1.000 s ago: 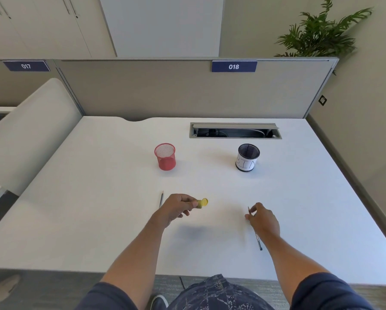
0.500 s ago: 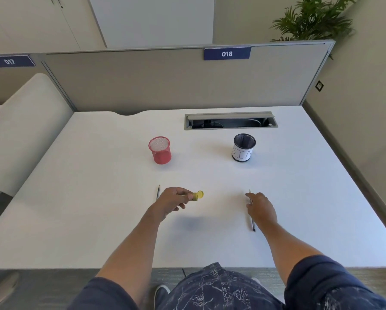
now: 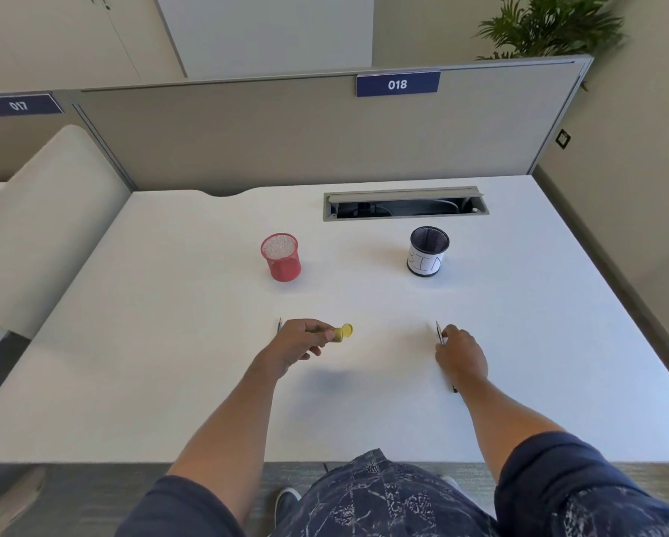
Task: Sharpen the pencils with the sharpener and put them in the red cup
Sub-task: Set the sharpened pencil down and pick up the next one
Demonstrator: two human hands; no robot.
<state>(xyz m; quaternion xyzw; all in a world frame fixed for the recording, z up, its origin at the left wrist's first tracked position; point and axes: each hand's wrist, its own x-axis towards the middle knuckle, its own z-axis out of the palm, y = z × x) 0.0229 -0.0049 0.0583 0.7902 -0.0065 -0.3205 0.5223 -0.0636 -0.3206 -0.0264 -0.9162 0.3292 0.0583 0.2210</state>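
My left hand (image 3: 300,343) holds a small yellow sharpener (image 3: 342,333) above the white desk, its lid flipped open. A second pencil (image 3: 279,325) lies on the desk just behind that hand, mostly hidden by it. My right hand (image 3: 460,352) rests on the desk and pinches a dark pencil (image 3: 439,332); the pencil's tip points away from me and its back end sticks out below my wrist. The red mesh cup (image 3: 281,256) stands upright further back on the left, apart from both hands.
A black mesh cup with a white paper label (image 3: 427,251) stands back right. Behind both cups an open cable slot (image 3: 404,203) is cut into the desk (image 3: 170,343). A grey partition runs along the far edge. A padded white panel stands at left.
My right hand's fingers have closed onto the pencil on the desk. My left hand still holds the sharpener in about the same place. The camera has tilted a little.
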